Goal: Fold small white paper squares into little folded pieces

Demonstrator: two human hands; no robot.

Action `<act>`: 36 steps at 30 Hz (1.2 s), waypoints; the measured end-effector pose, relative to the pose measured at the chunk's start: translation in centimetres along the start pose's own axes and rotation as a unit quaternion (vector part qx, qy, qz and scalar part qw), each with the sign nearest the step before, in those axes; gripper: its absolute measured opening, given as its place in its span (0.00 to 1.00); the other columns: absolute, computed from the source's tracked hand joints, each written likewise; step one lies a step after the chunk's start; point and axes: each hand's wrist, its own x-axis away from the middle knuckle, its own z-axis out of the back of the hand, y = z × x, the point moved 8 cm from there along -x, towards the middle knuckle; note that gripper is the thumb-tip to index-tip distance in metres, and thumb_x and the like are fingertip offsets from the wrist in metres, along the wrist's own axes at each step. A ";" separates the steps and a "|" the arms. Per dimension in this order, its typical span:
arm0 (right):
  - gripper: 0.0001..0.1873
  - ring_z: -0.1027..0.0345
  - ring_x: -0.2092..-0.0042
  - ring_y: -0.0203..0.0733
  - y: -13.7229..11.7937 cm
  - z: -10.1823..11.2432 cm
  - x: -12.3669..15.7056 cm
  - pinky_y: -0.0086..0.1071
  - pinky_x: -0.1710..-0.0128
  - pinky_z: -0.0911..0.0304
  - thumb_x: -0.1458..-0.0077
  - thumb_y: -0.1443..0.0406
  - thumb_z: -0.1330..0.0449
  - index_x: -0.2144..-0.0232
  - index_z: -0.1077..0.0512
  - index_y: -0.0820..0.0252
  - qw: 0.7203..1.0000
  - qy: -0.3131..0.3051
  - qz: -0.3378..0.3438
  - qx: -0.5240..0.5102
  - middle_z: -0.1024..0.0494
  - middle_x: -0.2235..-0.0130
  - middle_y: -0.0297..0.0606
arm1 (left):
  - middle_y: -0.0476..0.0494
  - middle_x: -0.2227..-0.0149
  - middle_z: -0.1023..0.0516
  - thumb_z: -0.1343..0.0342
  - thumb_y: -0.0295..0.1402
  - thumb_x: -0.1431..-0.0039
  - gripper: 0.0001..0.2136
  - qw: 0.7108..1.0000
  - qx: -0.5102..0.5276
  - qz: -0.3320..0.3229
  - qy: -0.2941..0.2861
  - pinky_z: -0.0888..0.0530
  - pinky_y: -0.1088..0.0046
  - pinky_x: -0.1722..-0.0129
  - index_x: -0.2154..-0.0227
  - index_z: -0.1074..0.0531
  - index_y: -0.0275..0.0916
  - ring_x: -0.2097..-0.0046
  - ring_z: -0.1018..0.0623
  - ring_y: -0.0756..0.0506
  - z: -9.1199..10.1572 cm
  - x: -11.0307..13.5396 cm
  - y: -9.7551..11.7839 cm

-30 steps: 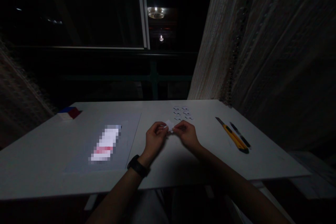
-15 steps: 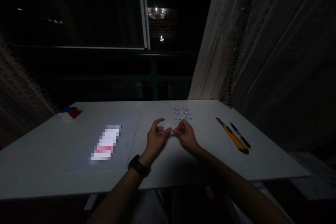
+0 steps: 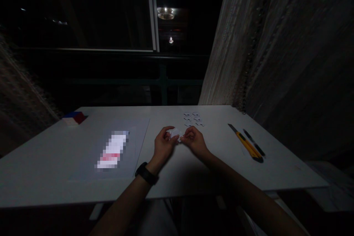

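six pieces laid out, one white piece [image 3: 176, 132] in your fingers

your left hand [image 3: 165, 143] and right hand [image 3: 195, 141] are close together, both pinching that white piece between them above the table [image 3: 44, 166]. beyond, slightly right, the six marked pieces [image 3: 197, 120] lie in two columns, apparently done. the held one seems unfinished; what it lacks is too small to tell. the yellow cutter [image 3: 245, 142] lies aside.

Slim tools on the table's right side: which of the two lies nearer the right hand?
The yellow utility knife: its blade shows, and it lies between the right hand and the slimmer, dark pen.
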 end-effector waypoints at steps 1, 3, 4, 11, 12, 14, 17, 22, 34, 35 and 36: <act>0.16 0.38 0.77 0.33 0.0 -0.1 0.0 0.28 0.76 0.43 0.65 0.62 0.35 0.75 0.38 0.57 1.000 -0.006 0.003 0.004 0.32 0.79 0.27 | 0.56 0.80 0.37 0.39 0.30 0.61 0.18 1.000 0.005 0.003 0.001 0.38 0.80 0.79 0.63 0.30 0.37 0.78 0.35 0.54 0.0 0.0 0.0; 0.15 0.38 0.76 0.34 -0.1 -0.2 0.0 0.28 0.75 0.43 0.64 0.62 0.35 0.75 0.38 0.57 1.000 -0.016 0.006 0.014 0.32 0.79 0.27 | 0.56 0.80 0.37 0.38 0.30 0.61 0.17 1.000 0.009 0.001 0.003 0.38 0.80 0.79 0.63 0.29 0.37 0.78 0.34 0.54 0.0 0.1 0.2; 0.15 0.38 0.76 0.33 -0.2 -0.3 0.0 0.28 0.76 0.43 0.64 0.62 0.35 0.75 0.38 0.57 1.000 -0.018 0.006 0.019 0.33 0.79 0.27 | 0.56 0.80 0.37 0.38 0.30 0.62 0.17 1.000 0.009 -0.002 0.003 0.38 0.80 0.79 0.64 0.29 0.38 0.78 0.34 0.54 0.0 0.1 0.3; 0.16 0.41 0.77 0.33 -0.5 0.0 0.4 0.27 0.77 0.44 0.65 0.64 0.36 0.79 0.42 0.57 0.999 0.038 0.012 -0.001 0.35 0.80 0.26 | 0.53 0.80 0.30 0.38 0.33 0.60 0.20 1.000 0.022 0.007 -0.010 0.34 0.78 0.76 0.60 0.32 0.37 0.77 0.28 0.51 -0.3 0.3 0.3; 0.16 0.41 0.77 0.33 -0.6 0.2 0.4 0.27 0.77 0.44 0.65 0.64 0.37 0.79 0.43 0.57 0.999 0.050 0.015 -0.007 0.35 0.80 0.26 | 0.53 0.79 0.29 0.37 0.34 0.60 0.22 0.999 0.033 0.018 -0.007 0.33 0.77 0.76 0.59 0.34 0.37 0.77 0.28 0.51 -0.4 0.3 0.1; 0.16 0.41 0.77 0.32 -0.8 0.5 0.6 0.27 0.77 0.44 0.64 0.65 0.37 0.79 0.43 0.57 0.997 0.074 0.025 -0.010 0.36 0.80 0.26 | 0.52 0.79 0.28 0.36 0.35 0.62 0.24 0.997 0.062 0.050 0.002 0.33 0.76 0.76 0.60 0.36 0.38 0.77 0.27 0.50 -0.5 0.4 -0.5; 0.16 0.41 0.76 0.33 -1.1 1.2 0.8 0.27 0.75 0.44 0.62 0.64 0.37 0.78 0.43 0.57 0.993 0.113 0.046 -0.010 0.36 0.79 0.26 | 0.52 0.79 0.28 0.33 0.36 0.66 0.24 0.988 0.117 0.098 0.013 0.34 0.77 0.77 0.64 0.36 0.37 0.78 0.28 0.51 -0.9 0.6 -1.2; 0.15 0.42 0.74 0.34 -1.2 2.1 0.8 0.29 0.74 0.44 0.60 0.61 0.37 0.77 0.42 0.57 0.986 0.151 0.065 0.007 0.37 0.78 0.28 | 0.52 0.80 0.28 0.32 0.36 0.68 0.24 0.979 0.164 0.113 0.047 0.36 0.79 0.80 0.67 0.35 0.36 0.79 0.30 0.53 -1.8 0.5 -1.0; 0.16 0.44 0.76 0.34 -0.7 2.4 0.7 0.28 0.75 0.45 0.62 0.60 0.36 0.79 0.42 0.57 0.985 0.168 0.048 0.009 0.38 0.79 0.27 | 0.52 0.82 0.29 0.31 0.34 0.71 0.23 0.970 0.201 0.107 0.085 0.32 0.76 0.74 0.69 0.32 0.34 0.77 0.27 0.51 -2.3 -0.2 -1.6; 0.16 0.44 0.76 0.34 -0.7 2.4 0.7 0.28 0.75 0.45 0.62 0.59 0.36 0.79 0.42 0.57 0.985 0.167 0.046 0.007 0.38 0.79 0.27 | 0.52 0.82 0.29 0.31 0.34 0.71 0.23 0.970 0.202 0.110 0.084 0.32 0.76 0.74 0.69 0.31 0.34 0.77 0.27 0.51 -2.3 -0.2 -1.7; 0.16 0.44 0.76 0.33 -0.7 2.3 0.7 0.28 0.75 0.46 0.62 0.59 0.36 0.79 0.42 0.57 0.985 0.165 0.043 0.004 0.38 0.80 0.27 | 0.52 0.82 0.29 0.31 0.34 0.71 0.22 0.969 0.204 0.114 0.083 0.32 0.75 0.73 0.69 0.31 0.34 0.77 0.27 0.51 -2.3 -0.3 -1.7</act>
